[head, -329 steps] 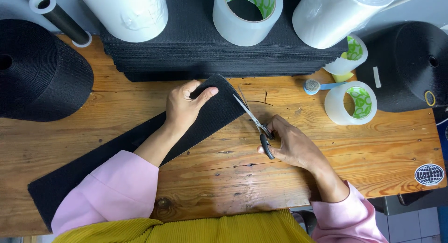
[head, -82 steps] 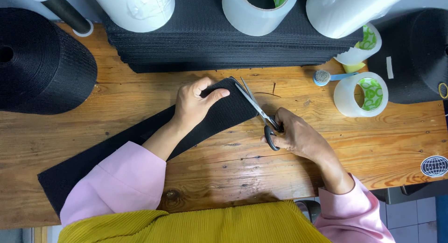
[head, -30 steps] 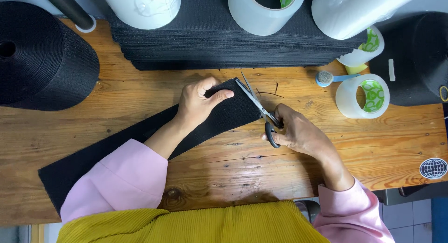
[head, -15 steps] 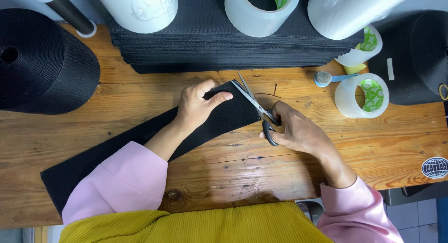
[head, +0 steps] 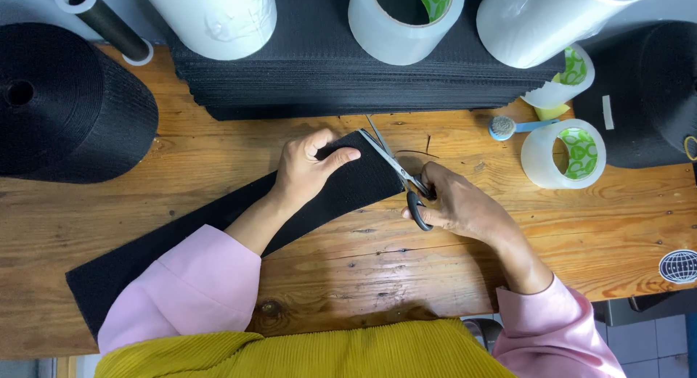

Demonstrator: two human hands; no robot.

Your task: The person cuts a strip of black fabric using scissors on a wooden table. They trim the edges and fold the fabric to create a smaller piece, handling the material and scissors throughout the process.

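A long black fabric strip (head: 218, 233) is laid slantwise across the wooden worktop (head: 377, 262), and its far end is pressed flat under the left hand (head: 308, 167), fingers curled over the edge. Black-handled scissors (head: 398, 173) are gripped in the right hand (head: 461, 204), blades parted at the strip's end. Behind them, a stack of black sheets (head: 341, 80), tape rolls (head: 563, 153) and black spools (head: 65, 109) are ranged.

Over the last eleven seconds the scissors (head: 398, 169) have swung from lying along the strip's right end to crossing its top right corner. The right hand (head: 456, 204) has shifted slightly up the surface. The left hand (head: 308, 167) has edged toward the black strip (head: 218, 233) end, fingers (head: 341, 157) nearer the blades.
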